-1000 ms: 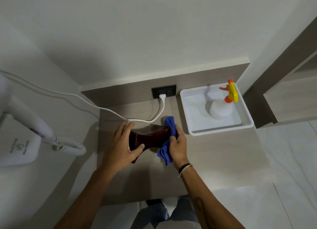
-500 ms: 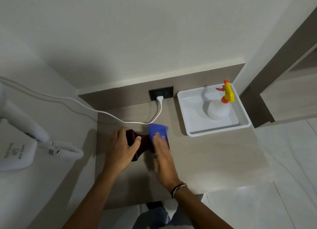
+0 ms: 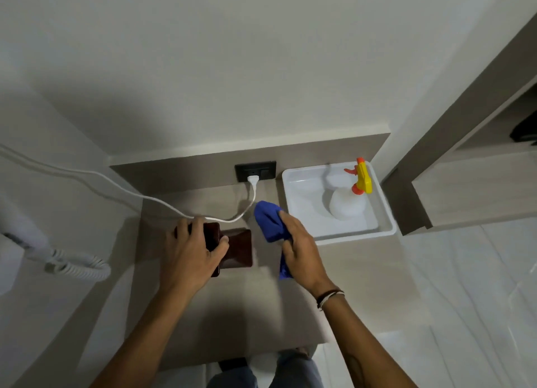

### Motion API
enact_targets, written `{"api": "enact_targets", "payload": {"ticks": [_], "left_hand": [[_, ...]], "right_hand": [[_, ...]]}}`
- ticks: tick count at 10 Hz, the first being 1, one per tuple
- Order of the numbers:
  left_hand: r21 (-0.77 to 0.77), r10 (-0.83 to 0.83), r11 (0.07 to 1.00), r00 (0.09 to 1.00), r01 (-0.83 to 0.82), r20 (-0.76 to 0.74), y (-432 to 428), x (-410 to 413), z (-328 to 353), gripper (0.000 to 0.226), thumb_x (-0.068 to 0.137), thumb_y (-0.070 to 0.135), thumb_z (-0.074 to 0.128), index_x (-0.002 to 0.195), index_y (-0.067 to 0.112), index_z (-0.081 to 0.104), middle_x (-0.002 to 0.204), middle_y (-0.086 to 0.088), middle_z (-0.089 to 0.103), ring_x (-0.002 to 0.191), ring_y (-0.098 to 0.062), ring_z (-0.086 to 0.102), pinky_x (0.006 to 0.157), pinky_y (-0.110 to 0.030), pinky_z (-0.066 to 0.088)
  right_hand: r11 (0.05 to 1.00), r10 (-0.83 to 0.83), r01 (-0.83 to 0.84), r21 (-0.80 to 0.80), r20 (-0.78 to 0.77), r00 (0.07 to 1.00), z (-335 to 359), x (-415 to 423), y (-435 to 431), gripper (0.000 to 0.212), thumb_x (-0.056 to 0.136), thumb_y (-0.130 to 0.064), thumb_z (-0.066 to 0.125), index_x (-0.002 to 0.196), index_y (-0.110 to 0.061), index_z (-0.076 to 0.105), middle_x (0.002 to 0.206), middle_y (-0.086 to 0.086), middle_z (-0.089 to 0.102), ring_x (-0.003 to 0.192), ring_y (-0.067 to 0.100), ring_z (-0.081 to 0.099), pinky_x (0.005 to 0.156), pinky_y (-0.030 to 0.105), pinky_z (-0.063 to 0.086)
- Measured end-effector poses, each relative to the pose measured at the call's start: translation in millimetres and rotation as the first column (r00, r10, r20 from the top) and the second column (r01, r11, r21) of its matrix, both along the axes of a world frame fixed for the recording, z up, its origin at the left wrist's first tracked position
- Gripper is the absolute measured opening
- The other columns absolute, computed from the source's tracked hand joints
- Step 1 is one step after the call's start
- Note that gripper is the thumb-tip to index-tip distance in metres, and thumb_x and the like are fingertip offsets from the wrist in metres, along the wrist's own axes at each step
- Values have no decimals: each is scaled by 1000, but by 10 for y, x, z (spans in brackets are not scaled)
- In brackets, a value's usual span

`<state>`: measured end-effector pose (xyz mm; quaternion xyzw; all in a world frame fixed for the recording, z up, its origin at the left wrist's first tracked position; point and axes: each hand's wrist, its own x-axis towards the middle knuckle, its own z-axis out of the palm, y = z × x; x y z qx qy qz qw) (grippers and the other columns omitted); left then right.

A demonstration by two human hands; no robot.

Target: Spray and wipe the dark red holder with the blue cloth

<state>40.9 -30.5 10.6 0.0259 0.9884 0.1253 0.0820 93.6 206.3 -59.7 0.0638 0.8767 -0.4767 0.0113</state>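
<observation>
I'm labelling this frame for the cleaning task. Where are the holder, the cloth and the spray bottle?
holder [image 3: 239,248]: head view, on its glossy dark red top face.
cloth [image 3: 269,219]: head view, on the bunched upper part.
spray bottle [image 3: 345,206]: head view, on its white body.

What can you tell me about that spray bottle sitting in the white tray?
The translucent white plastic spray bottle has a rounded body and a yellow trigger head with an orange nozzle, trigger and collar. It stands in the far right part of the shallow white rectangular tray, near the back wall, seemingly upright though the steep downward view makes that hard to judge. Neither hand touches it; only the tray does. Whether it holds liquid cannot be told.
</observation>
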Motion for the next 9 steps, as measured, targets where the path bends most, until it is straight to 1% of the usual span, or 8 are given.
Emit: {"api": "enact_targets", "payload": {"ticks": [1, 2, 3, 4, 5, 7, 8, 9], "left_hand": [[-84, -6, 996, 1000, 6, -4, 118, -64, -14, 60, 87, 62, 60, 124, 15, 55, 131, -17, 56, 117, -42, 54, 93, -50, 49], [-106, 28, 994, 1000, -29, -14, 243, -121, -27, 66, 85, 64, 63, 129, 15, 57, 133, -18, 56, 117, -44, 52, 87, -53, 53], [-138, 64, 988, 998, -63, -2, 361, -172, -18, 71, 86, 69, 58, 134, 18, 53, 137, -17, 53, 121, -42, 51, 89, -53, 54], [-145, 81, 986, 997, -80, 4, 446, -194, -41, 71, 87, 72, 55, 134, 19, 51, 138, -17, 52, 123, -42, 51, 93, -54, 54], [-161, 117, 981, 993, -112, 24, 497, -198, -62, 70, 88, 71, 51, 135, 19, 51, 139, -16, 52, 125, -42, 50, 94, -54, 53], [-171, 156, 975, 986, -144, 59, 527, -144, -82, 72, 88, 72, 50, 139, 21, 50, 148, -16, 47, 129, -43, 46, 98, -56, 51], [-170, 160, 974, 986, -152, 36, 515, -134, -68, 73, 88, 73, 48, 138, 21, 51, 146, -16, 49, 128, -42, 48, 97, -54, 50], [-180, 164, 972, 984, -149, 72, 502, -111, -27, 80, 87, 80, 39, 145, 24, 45, 152, -16, 44, 135, -42, 43, 101, -56, 48]], "right_hand": [[988, -53, 58, 142, -37, 998, 80, -231, 352, 65, 102, 6, 51, 162, -16, 39, 155, 8, 53, 129, 8, 57, 113, 0, 32], [938, -38, 46, 344, -30, 999, 7, -594, 598, 66, 101, 6, 55, 163, -9, 36, 166, 14, 43, 150, 30, 47, 129, 39, 37], [890, 47, -93, 447, 114, 992, -168, -893, 701, 69, 105, 2, 54, 167, -8, 25, 176, 14, 24, 162, 37, 26, 133, 47, 27], [742, 188, -376, 555, 367, 911, -437, -959, 688, 82, 106, -11, 60, 168, -3, 7, 179, 19, 3, 166, 42, 3, 136, 47, 11], [634, 216, -489, 600, 469, 856, -623, -960, 659, 91, 106, -18, 60, 167, 0, -5, 177, 23, -10, 164, 47, -8, 136, 51, 4], [606, 225, -505, 615, 477, 850, -653, -975, 673, 95, 106, -24, 63, 167, 0, -6, 177, 23, -9, 165, 45, -8, 136, 51, 5], [672, 193, -402, 622, 377, 906, -590, -946, 669, 86, 108, -20, 56, 168, -1, -3, 178, 20, -7, 166, 39, -6, 137, 47, 9], [746, 156, -246, 619, 197, 968, -436, -891, 507, 77, 112, -18, 51, 169, -5, 1, 179, 16, -3, 167, 34, -3, 137, 45, 12]]}}
